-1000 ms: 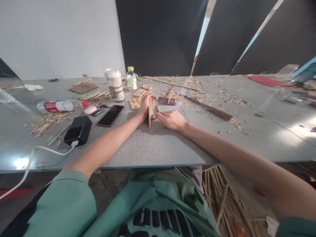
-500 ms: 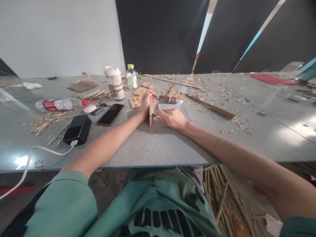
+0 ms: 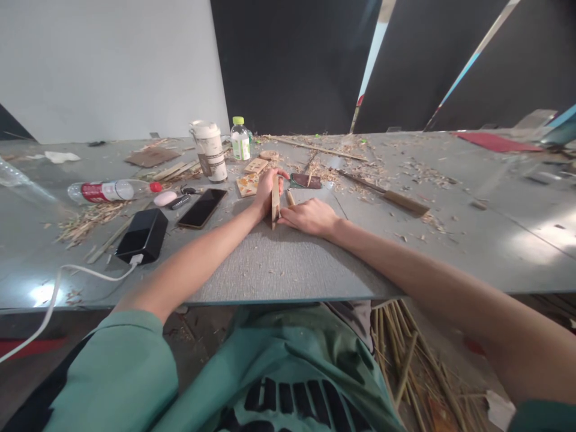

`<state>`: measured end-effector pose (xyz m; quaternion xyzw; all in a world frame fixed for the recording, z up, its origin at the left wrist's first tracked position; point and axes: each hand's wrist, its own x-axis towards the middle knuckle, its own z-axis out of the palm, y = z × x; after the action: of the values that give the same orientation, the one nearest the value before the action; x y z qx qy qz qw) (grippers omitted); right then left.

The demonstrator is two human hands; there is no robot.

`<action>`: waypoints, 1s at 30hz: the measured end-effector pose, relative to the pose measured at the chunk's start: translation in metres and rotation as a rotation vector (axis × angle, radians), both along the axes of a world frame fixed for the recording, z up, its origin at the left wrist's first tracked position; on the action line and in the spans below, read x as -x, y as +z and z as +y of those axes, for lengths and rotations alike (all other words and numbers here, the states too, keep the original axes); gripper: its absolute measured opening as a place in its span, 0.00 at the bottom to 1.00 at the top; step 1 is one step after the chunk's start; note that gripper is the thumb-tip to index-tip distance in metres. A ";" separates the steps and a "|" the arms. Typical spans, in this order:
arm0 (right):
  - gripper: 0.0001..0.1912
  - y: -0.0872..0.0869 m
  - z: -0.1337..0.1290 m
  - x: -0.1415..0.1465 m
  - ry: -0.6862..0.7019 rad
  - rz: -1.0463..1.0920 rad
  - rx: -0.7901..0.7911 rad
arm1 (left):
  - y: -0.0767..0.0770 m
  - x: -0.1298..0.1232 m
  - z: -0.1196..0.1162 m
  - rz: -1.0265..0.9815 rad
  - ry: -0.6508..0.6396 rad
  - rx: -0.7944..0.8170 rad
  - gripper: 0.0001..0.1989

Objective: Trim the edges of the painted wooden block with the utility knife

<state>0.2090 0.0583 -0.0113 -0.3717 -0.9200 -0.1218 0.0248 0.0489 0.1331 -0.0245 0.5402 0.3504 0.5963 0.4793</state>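
My left hand (image 3: 266,191) is closed around a small wooden board (image 3: 275,207) and stands it on edge on the table. On the board's right side, my right hand (image 3: 312,216) grips a carving knife (image 3: 291,198). Only the pale wooden handle end shows above the fist; the blade is hidden by the fingers and the board. The right fingertips are at the board's face, low down. Just behind the hands lie a patterned square tile (image 3: 246,186), a small wooden block (image 3: 256,166) and a dark brown case (image 3: 306,181).
A phone (image 3: 202,208), a black power brick (image 3: 143,236) with a white cable, and a lying bottle (image 3: 114,191) are on the left. A cup (image 3: 209,153) and a green-capped bottle (image 3: 240,139) stand behind. A wooden-handled blade (image 3: 405,203) lies right, among wood shavings.
My right hand has shifted slightly left toward the board, and the dark tool tip that showed between them is now covered. The left hand and the board stay nearly in place.
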 end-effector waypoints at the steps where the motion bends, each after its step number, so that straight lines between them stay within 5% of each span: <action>1: 0.29 0.000 0.000 -0.001 -0.008 0.013 -0.011 | 0.000 0.000 -0.001 0.004 0.003 0.001 0.24; 30: 0.30 -0.003 0.001 -0.012 0.001 0.076 -0.050 | -0.001 -0.002 -0.004 0.001 0.078 -0.029 0.23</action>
<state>0.2205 0.0596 -0.0142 -0.3748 -0.9153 -0.1305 0.0689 0.0509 0.1293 -0.0256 0.5333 0.3627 0.6193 0.4478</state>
